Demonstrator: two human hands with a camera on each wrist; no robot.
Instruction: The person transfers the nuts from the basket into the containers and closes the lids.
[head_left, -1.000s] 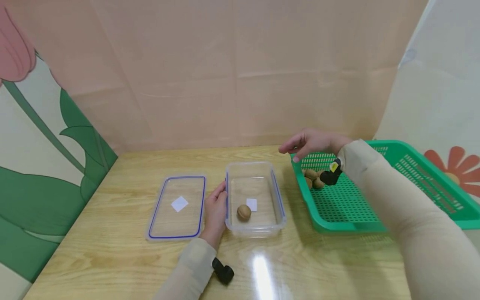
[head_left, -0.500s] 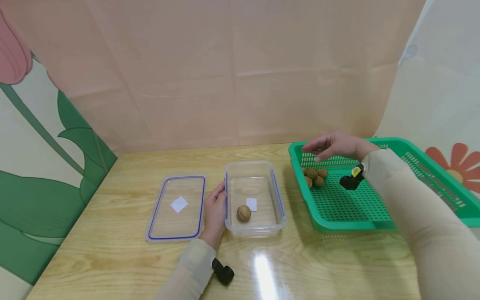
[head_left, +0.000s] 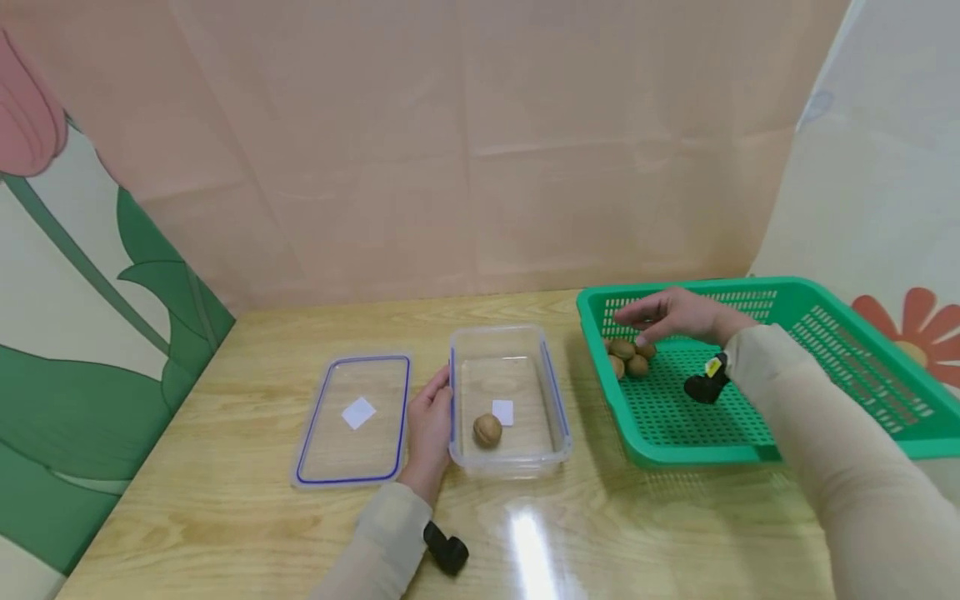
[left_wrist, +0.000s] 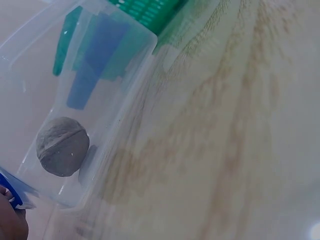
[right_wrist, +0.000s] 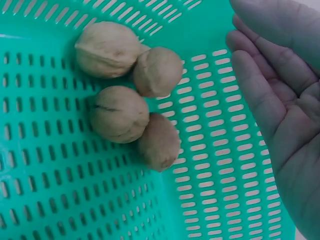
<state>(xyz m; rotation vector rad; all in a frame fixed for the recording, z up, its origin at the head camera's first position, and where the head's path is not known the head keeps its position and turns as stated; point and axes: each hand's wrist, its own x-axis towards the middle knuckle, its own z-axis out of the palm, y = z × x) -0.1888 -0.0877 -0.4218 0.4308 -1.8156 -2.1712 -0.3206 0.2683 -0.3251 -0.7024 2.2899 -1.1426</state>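
Observation:
My left hand (head_left: 430, 423) holds the left side of a clear plastic food container (head_left: 557, 396), its fingers at the blue-edged wall. Inside the container one walnut (head_left: 487, 430) lies beside a small white square (head_left: 503, 412); the walnut (left_wrist: 63, 146) also shows through the wall in the left wrist view. Over the left end of a green plastic basket (head_left: 705, 454), my right hand (head_left: 678, 315) hovers with fingers loosely extended and nothing in them. Several walnuts (head_left: 622, 348) cluster below it in the basket's corner. In the right wrist view, the hand (right_wrist: 295, 105) is right of the walnuts (right_wrist: 120, 114).
A clear lid (head_left: 365, 454) with a blue seal lies flat left of the container, a white square (head_left: 359, 412) on it. Everything stands on a wooden table (head_left: 225, 500). A pinkish sheet (head_left: 360, 167) hangs behind, and painted panels (head_left: 67, 400) flank the sides.
My right hand has moved right from the basket's left rim, then lowered toward the walnuts. The left hand and the container have stayed in place.

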